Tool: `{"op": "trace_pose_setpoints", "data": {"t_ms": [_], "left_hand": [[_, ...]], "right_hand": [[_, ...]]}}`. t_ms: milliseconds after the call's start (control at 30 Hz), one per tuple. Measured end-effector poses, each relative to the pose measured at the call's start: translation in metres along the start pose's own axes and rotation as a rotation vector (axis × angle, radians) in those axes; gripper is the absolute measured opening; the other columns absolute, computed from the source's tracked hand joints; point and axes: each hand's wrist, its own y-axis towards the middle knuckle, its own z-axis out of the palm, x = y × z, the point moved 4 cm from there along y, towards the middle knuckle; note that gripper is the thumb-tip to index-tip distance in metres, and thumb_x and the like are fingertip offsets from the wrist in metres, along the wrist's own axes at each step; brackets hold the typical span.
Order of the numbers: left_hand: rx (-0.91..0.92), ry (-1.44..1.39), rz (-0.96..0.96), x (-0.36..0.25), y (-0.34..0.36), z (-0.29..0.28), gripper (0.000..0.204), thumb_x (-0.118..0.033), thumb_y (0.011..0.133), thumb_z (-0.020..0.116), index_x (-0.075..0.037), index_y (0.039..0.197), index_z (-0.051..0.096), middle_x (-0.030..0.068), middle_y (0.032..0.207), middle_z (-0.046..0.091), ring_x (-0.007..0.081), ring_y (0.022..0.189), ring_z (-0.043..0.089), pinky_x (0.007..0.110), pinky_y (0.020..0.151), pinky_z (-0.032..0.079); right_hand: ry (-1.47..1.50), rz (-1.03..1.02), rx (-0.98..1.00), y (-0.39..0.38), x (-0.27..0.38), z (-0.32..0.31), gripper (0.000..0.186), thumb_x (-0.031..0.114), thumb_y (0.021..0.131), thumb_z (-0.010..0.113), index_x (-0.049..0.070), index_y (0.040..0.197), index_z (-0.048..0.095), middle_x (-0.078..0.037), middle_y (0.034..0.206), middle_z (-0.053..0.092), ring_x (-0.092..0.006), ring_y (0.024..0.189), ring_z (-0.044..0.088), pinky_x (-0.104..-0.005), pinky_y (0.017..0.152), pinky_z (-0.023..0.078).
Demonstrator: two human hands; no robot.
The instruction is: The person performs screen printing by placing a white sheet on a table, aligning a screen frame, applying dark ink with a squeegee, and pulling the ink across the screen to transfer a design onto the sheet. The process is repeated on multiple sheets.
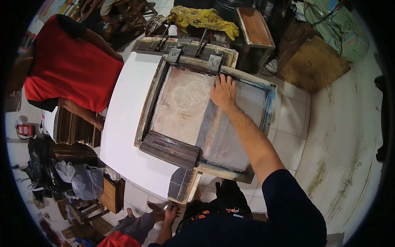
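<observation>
My right hand [223, 91] rests with fingers apart on a wooden-framed mesh screen [246, 117], near its upper edge. The screen lies over a second frame [176, 113], whose pale mesh carries a faint rounded design. Both sit on a large white sheet or board [121, 133], below a hinged bar with metal clamps [214, 61]. My left hand [170, 214] is low, beside the board's front end, with fingers curled by a small shiny object; what it holds is unclear.
A person in red [76, 70] leans over stacked boards [76, 126] at left. Another person's leg [138, 226] shows below. Plastic bags [84, 181], a wooden box [253, 26], yellow cloth [201, 20] and a brown board [312, 64] surround the table; a stained wall [337, 156] stands at right.
</observation>
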Motion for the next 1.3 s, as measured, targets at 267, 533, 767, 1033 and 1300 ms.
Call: {"op": "trace_pose_setpoints", "data": {"t_ms": [267,533,767,1033,1300], "left_hand": [[-0.028,-0.146,0.137,-0.022,0.008,0.026,0.030,-0.020,0.105,0.052,0.000,0.125,0.063,0.0145,0.098,0.074,0.0241,0.076,0.074,0.035,0.059,0.058],[0.165,0.041,0.127,0.063,0.069,0.031,0.040,-0.036,0.105,0.061,-0.007,0.131,0.058,0.0133,0.098,0.073,0.0231,0.072,0.073,0.033,0.056,0.055],[-0.058,0.664,0.748,0.104,0.234,0.024,0.040,-0.034,0.097,0.067,-0.004,0.122,0.061,0.0174,0.118,0.066,0.0302,0.105,0.067,0.046,0.093,0.055],[0.103,-0.564,0.752,0.002,0.435,0.072,0.040,-0.041,0.103,0.062,-0.007,0.123,0.059,0.0134,0.116,0.066,0.0264,0.105,0.067,0.043,0.089,0.057],[-0.094,-0.829,0.809,-0.088,0.493,0.067,0.039,-0.041,0.106,0.058,-0.008,0.128,0.056,0.0114,0.111,0.065,0.0253,0.100,0.066,0.041,0.084,0.058]], "right_hand": [[0.242,0.017,0.032,-0.006,-0.018,-0.027,0.052,0.029,0.097,0.058,0.003,0.143,0.059,-0.011,0.140,0.060,-0.0296,0.125,0.056,-0.0467,0.105,0.043],[1.592,-0.091,1.656,-0.304,0.012,-0.125,0.040,0.021,0.110,0.049,-0.003,0.139,0.062,-0.015,0.131,0.070,-0.0244,0.118,0.067,-0.0349,0.097,0.052],[0.719,-0.410,1.771,-0.490,0.027,0.102,0.042,0.035,0.108,0.051,0.001,0.116,0.073,-0.017,0.098,0.078,-0.0254,0.085,0.076,-0.0382,0.078,0.060],[0.685,-0.395,0.789,-0.419,-0.052,0.388,0.043,0.032,0.104,0.055,0.002,0.133,0.063,-0.014,0.118,0.073,-0.0224,0.097,0.072,-0.0403,0.085,0.058],[1.143,0.103,0.743,-0.394,-0.096,0.391,0.044,0.025,0.107,0.057,-0.004,0.139,0.060,-0.016,0.111,0.076,-0.0197,0.093,0.073,-0.0351,0.086,0.058]]}}
